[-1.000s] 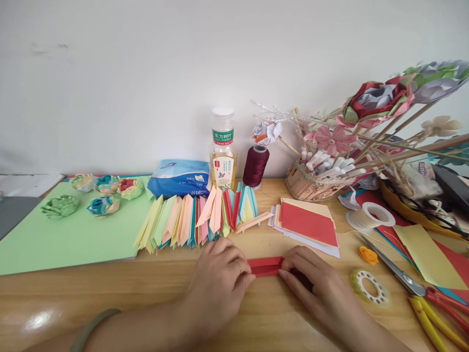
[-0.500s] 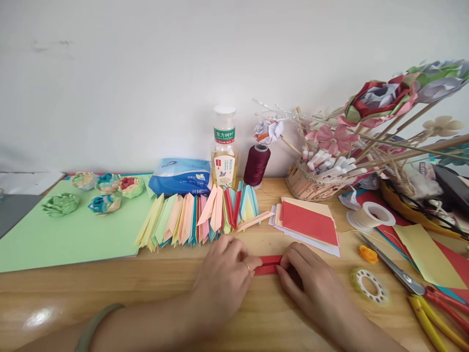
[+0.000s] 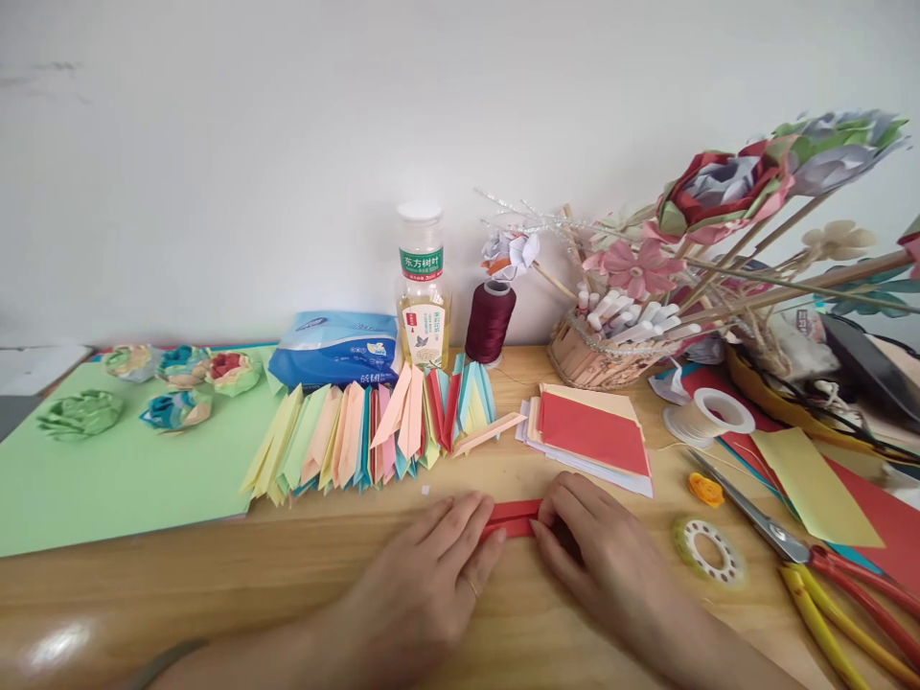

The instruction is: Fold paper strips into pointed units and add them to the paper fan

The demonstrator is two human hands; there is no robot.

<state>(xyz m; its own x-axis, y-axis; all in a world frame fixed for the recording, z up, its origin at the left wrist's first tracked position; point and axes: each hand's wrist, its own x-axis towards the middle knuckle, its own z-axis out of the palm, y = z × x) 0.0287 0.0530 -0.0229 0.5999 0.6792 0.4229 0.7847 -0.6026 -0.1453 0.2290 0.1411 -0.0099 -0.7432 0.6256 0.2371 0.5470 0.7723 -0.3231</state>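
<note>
Left hand (image 3: 431, 565): reaches in from the lower left, back up, laid low and nearly flat; the fingers are close together over the left end of the red strip (image 3: 515, 519), whether gripping or only pressing I cannot tell
Right hand (image 3: 600, 546): comes from the lower right, curled, back up; thumb and forefinger pinch the strip's right end
Strip's place: on the tabletop (image 3: 216, 594) between the hands, nearer the viewer than the paper stack (image 3: 595, 433)
Hidden: both strip ends, under the fingers; the right hand's curled fingertips
Cut off: both forearms and a dull green bracelet (image 3: 169, 661) at the lower edge
Hard to make out: the dark clutter (image 3: 873, 359) at far right
Strip's form: folded red paper, long and narrow, a dark crease running lengthwise
Folded papers (image 3: 352, 436): slim, pointed, many-coloured, packed in a row
Green sheet (image 3: 165, 479): smooth and flat, bearing layered, cup-shaped paper flowers (image 3: 176, 410)
Bottle (image 3: 424, 307): clear, white-capped, upright beside the glossy blue pack (image 3: 334, 347)
Basket (image 3: 589, 356): rough wooden slats, holding white-capped pens (image 3: 632, 314)
Tape (image 3: 710, 553): ring-shaped, beside the scissors (image 3: 787, 544)
</note>
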